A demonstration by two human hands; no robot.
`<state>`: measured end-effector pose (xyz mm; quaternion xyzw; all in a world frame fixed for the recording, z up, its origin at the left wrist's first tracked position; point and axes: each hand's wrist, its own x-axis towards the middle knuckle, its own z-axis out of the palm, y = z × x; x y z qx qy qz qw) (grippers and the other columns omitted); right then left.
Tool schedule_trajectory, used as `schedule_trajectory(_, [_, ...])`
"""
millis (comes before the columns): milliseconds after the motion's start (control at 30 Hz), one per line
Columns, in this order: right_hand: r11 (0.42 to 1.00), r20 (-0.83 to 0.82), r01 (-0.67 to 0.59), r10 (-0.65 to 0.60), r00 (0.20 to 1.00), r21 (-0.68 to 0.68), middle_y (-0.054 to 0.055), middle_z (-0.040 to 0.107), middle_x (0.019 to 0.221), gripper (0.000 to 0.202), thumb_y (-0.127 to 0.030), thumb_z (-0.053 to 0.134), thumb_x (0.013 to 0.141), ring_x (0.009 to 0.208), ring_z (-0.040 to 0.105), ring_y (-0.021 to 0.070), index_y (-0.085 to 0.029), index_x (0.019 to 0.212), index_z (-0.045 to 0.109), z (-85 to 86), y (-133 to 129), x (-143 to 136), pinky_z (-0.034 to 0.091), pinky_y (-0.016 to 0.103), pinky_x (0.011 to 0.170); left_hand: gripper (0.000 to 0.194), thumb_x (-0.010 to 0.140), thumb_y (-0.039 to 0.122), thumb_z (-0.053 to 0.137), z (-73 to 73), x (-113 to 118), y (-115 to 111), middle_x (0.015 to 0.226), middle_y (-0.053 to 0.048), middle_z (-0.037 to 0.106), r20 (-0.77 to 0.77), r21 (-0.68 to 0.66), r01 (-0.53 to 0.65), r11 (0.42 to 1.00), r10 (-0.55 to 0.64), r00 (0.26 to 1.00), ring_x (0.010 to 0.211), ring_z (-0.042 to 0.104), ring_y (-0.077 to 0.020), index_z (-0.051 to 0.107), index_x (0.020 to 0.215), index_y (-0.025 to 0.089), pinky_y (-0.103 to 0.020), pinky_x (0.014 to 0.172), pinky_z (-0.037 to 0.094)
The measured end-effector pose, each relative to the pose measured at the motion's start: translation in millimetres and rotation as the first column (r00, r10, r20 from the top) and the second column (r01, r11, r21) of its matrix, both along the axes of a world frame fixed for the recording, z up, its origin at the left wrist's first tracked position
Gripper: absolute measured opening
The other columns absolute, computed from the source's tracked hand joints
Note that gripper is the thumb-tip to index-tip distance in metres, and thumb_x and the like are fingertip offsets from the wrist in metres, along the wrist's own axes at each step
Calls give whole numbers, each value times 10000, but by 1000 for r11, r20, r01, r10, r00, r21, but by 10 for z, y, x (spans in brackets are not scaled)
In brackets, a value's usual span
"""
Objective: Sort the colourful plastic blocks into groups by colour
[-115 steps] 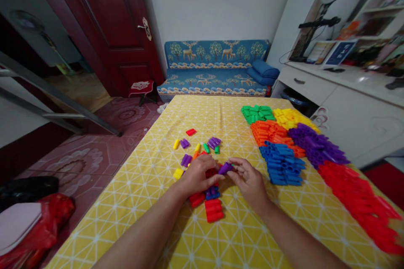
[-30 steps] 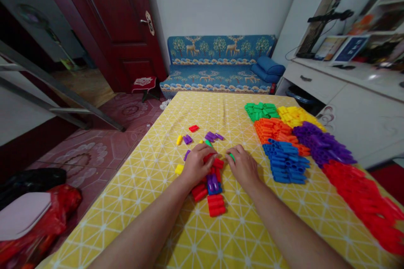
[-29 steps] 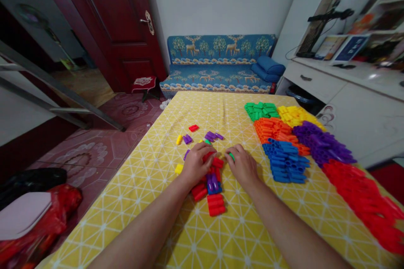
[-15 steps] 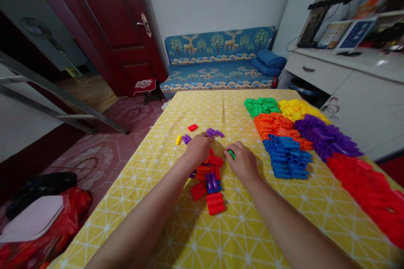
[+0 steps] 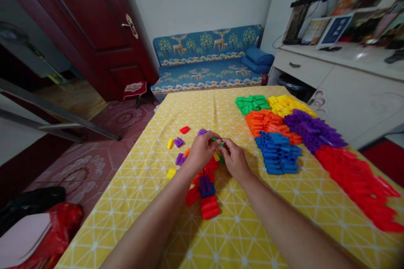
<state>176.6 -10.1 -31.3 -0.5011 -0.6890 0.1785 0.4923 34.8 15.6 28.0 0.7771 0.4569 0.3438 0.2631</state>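
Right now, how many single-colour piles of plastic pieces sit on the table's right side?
6: green pile and yellow pile farthest; nearer, orange pile then blue pile on the left, purple pile then red pile on the right. None looks hidden.

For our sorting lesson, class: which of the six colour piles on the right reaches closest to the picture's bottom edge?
The red pile, right of the blue pile: its near end lies lower than any of the other five.

Smooth plastic tubes (image 5: 279, 153) (faintly glossy), matt cloth tablecloth (image 5: 230, 218), glossy wood-look door (image 5: 85, 29).
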Motion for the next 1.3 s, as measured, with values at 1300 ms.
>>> schedule_trajectory(1300, [965,-365,-50,-49,930,-256,-18,577,645,302,-464,532,861,477,510,100,-184,924,626,34,-3,-17,392,208,453,154,862,266,532,-340,-233,76,678,19,585,178,-56,-87,995,96,979,622,536,-121,625,842,145,-221,604,426])
